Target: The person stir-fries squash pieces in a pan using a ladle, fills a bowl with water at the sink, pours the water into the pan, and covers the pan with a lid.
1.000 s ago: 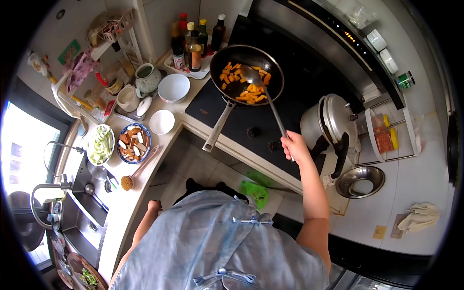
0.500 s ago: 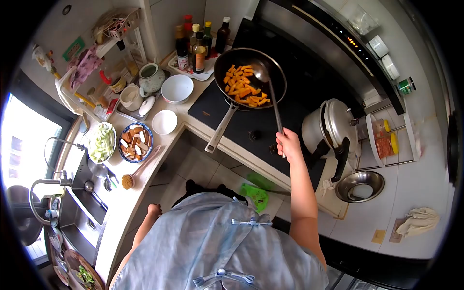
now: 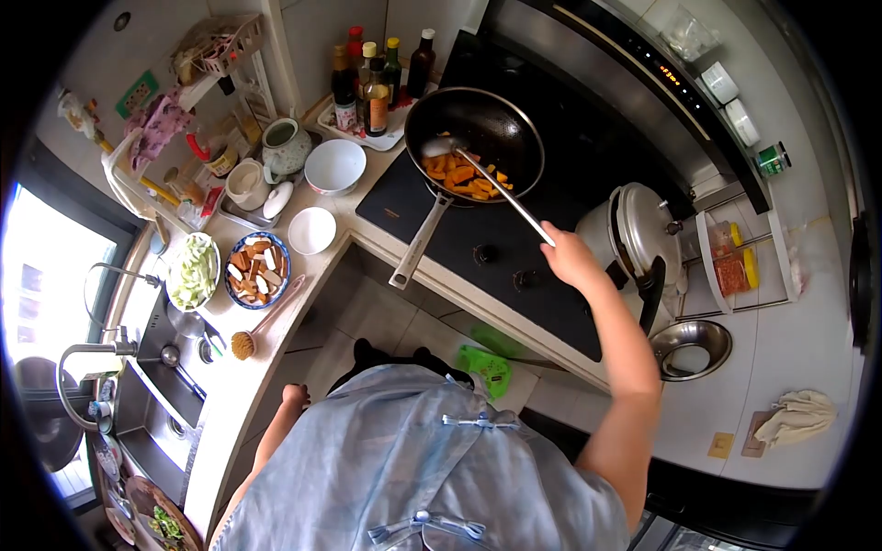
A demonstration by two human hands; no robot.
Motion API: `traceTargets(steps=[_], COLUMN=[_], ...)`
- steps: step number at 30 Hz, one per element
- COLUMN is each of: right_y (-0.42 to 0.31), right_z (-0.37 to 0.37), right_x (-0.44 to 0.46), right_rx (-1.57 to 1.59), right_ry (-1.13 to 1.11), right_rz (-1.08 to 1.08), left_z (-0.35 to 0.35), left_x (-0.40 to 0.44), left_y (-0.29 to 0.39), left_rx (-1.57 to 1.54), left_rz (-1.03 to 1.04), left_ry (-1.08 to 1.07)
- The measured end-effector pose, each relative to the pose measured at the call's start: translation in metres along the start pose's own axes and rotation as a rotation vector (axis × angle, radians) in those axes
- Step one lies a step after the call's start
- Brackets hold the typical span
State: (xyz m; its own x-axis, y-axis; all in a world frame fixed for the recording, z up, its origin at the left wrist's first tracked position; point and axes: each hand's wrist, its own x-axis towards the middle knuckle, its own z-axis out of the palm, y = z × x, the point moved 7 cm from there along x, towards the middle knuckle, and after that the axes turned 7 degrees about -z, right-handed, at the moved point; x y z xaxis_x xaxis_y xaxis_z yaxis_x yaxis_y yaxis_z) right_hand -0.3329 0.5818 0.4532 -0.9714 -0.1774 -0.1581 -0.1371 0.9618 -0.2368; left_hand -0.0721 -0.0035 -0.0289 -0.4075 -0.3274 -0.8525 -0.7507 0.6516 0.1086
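Note:
My right hand (image 3: 570, 255) is closed around the end of a long metal ladle (image 3: 505, 195), whose bowl rests at the left inside the pan. The dark frying pan (image 3: 501, 124) sits on the black stove, its handle (image 3: 421, 241) pointing toward me. Orange pieces (image 3: 470, 180) lie in the lower part of the pan, near the ladle. My left hand (image 3: 295, 397) hangs low beside the counter edge with its fingers curled; whether anything is in it is too small to tell.
A silver pressure cooker (image 3: 643, 230) stands right of the pan. On the left counter (image 3: 322, 266) are a blue-rimmed plate (image 3: 234, 293), a bowl of pale green pieces (image 3: 217, 275) and white bowls (image 3: 335, 167). Bottles (image 3: 377, 106) stand behind. A steel basin (image 3: 717, 344) is at right.
The ladle's bowl has swung from the pan's right side to its left, among the orange pieces, which are now bunched lower. My right hand has shifted slightly right and up.

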Motion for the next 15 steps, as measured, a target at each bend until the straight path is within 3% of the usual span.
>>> traceTargets(steps=[3, 6, 9, 12, 14, 15], right_y=[0.000, 0.007, 0.050, 0.040, 0.031, 0.025], right_z=[-0.033, -0.049, -0.026, -0.010, 0.001, 0.005], right_x=[-0.038, -0.059, -0.060, -0.062, -0.061, -0.063], right_rx=[-0.420, -0.405, -0.129, 0.643, 0.861, 0.942], right_ry=[-0.009, 0.014, 0.208, -0.044, -0.051, -0.080], right_rz=[-0.062, -0.006, -0.125, 0.460, 0.486, 0.517], left_z=[-0.007, -0.015, -0.006, 0.022, 0.031, 0.027], left_x=[-0.006, -0.016, -0.007, 0.024, 0.031, 0.031], left_y=[0.008, 0.017, 0.014, -0.001, -0.004, -0.004], left_rx=[0.180, 0.305, 0.065, -0.334, -0.599, -0.587], left_rz=[0.052, 0.083, 0.035, -0.048, -0.104, -0.100], left_ry=[0.092, 0.177, 0.056, -0.160, -0.303, -0.287])
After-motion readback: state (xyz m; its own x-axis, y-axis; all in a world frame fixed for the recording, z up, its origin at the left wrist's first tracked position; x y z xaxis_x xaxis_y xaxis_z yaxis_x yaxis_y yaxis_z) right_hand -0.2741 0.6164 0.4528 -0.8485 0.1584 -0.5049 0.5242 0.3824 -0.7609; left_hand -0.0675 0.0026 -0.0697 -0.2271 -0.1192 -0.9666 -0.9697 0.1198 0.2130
